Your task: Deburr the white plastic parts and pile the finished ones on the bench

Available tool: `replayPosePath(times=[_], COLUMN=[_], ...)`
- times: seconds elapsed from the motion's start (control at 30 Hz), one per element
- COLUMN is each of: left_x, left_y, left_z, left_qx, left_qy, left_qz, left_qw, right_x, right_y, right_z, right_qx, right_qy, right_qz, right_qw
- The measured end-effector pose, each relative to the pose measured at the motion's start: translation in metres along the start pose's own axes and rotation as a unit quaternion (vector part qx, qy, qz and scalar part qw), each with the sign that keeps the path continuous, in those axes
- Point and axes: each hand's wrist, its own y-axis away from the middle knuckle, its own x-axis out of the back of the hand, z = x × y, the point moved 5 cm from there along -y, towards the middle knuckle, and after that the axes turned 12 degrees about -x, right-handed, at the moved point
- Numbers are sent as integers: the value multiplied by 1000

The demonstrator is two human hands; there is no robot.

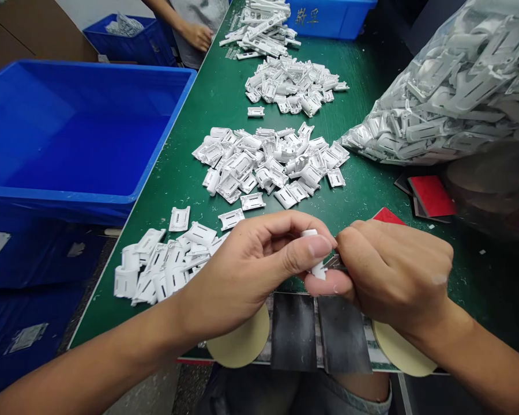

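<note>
My left hand [268,248] is closed, pinching a small white plastic part [319,271] between thumb and fingers. Most of the part is covered by those fingers. Right beside it, my right hand [393,271] is curled shut round a thin metal blade-like tool [335,262], whose tip meets the part's edge. The tool's handle is hidden in the fist. Under my left forearm lies a heap of white curved plastic pieces [173,271]. Beyond my hands spreads a larger pile of similar slotted pieces [263,161].
Two dark pads [294,334] and round yellowish discs [242,340] line the green table's [155,178] near edge. A large blue bin [164,138] stands left. At right are a bag of white parts [450,104] and red-faced blocks [432,196]. Another person's hand [199,37] is at the far left edge.
</note>
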Motion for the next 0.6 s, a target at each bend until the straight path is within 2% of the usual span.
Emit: replayPosePath(times=[0.1,0.3,0.6], left_x=[0,1,3], left_y=[0,0,0], left_z=[1,3,-1], left_qx=[-1,-9,5], left_qy=[-7,-6,4], left_qz=[5,2,17], left_qw=[1000,1000,1000], right_x=[1,2,3], right_y=[1,2,3], right_z=[0,0,-3], right_qx=[-1,5,17], right_qy=[0,9,-18], right_qz=[10,-14,6], right_qw=[1000,1000,1000])
